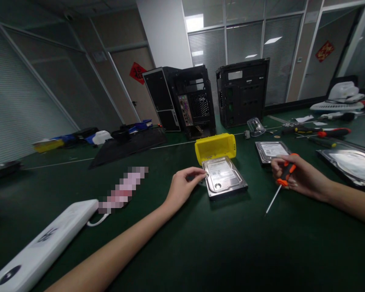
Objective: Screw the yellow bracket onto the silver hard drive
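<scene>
A silver hard drive (223, 176) lies label side up on the dark green table, its far edge against a yellow plastic bin (214, 147) tipped on its side. At the drive's left edge, my left hand (185, 183) has thumb and forefinger pinched together; whatever may be between the fingertips is too small to make out. My right hand (292, 176) is wrapped round an orange and black screwdriver (287, 173), whose shaft slants down to the left above the table. Just behind that hand rests a second hard drive (269, 151), partly covered by the fingers.
Black computer cases (243, 93) stand at the back. On the right lie an opened drive (353, 162), pliers (334, 132) and other tools. A clear plastic cup (256, 126) is behind the second drive. A white power bank (48, 243) with a cable sits left, before a black mat (127, 144).
</scene>
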`<state>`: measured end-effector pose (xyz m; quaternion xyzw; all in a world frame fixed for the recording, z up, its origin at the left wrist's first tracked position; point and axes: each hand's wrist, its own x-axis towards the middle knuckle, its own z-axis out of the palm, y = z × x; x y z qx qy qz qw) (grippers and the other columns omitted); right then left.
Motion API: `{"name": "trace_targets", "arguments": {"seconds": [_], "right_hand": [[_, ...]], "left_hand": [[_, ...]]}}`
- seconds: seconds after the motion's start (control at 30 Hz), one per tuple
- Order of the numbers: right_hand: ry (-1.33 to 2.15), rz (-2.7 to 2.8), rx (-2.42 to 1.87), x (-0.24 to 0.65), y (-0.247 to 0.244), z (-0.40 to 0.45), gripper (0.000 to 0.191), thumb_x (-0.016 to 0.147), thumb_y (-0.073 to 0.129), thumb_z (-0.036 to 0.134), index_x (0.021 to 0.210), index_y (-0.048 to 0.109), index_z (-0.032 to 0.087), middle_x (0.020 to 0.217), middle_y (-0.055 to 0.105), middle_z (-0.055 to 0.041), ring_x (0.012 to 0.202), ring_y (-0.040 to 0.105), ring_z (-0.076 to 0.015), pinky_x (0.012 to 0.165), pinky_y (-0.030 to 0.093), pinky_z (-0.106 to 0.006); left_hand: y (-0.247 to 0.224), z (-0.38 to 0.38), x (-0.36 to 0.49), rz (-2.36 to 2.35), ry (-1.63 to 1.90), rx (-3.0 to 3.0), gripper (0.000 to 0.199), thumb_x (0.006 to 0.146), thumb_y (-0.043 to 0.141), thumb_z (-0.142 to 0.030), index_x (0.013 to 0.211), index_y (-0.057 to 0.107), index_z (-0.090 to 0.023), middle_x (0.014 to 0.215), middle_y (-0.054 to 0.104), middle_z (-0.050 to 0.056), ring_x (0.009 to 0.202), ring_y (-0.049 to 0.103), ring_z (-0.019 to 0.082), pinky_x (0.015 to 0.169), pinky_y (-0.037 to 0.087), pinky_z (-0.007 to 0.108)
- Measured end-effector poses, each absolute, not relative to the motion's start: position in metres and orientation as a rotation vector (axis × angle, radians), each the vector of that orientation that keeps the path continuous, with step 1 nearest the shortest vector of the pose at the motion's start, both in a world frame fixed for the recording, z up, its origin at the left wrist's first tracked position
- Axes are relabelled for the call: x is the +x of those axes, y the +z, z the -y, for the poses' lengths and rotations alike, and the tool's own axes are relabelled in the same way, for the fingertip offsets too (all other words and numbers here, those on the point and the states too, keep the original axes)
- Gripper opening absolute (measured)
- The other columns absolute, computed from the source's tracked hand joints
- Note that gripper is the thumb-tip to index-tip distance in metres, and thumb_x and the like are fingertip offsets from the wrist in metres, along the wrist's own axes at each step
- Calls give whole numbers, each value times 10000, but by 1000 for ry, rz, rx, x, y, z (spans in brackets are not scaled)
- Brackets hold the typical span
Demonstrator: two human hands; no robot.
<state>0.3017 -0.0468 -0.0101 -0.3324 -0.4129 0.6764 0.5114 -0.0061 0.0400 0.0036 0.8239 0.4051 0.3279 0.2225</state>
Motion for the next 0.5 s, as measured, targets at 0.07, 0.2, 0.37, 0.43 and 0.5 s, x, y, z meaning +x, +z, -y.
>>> {"name": "trace_targets", "arguments": {"seconds": [0.07,0.2,0.37,0.43,0.5], "right_hand": [[1623,996,-794,302,-10,47,278,825,393,369,720,539,156,622,471,1,427,301,-43,452,325,-223],[1620,1006,-792,303,-11,47,292,833,377,364,718,541,151,629,471,0,422,297,-36,441,304,-216],[1619,996,-814,301,-10,49,293,825,387,376,711,542,155,614,471,-3,430,307,-46,447,309,-222],[1622,1001,-812,301,-10,49,291,825,386,378,711,540,159,611,474,-2,427,303,-47,450,312,-226],[1622,1012,-810,302,-11,49,288,829,382,375,716,538,160,615,480,1,421,293,-43,450,311,-226]], "left_hand": [[5,-42,-11,-1152,889,2322,261,785,498,-375,928,633,-203,869,654,33,758,584,173,634,446,277],[10,-51,-27,-1152,781,2525,232,797,492,-361,912,643,-227,922,622,25,838,553,180,663,431,284],[9,-53,-32,-999,648,2833,204,825,478,-289,942,640,-247,947,574,26,905,497,176,771,404,318],[7,-50,-28,-944,618,2909,210,835,465,-259,957,636,-247,963,565,32,912,486,178,780,400,327],[6,-48,-24,-928,622,2947,214,838,458,-237,962,633,-245,969,562,37,909,483,183,781,400,337]]}}
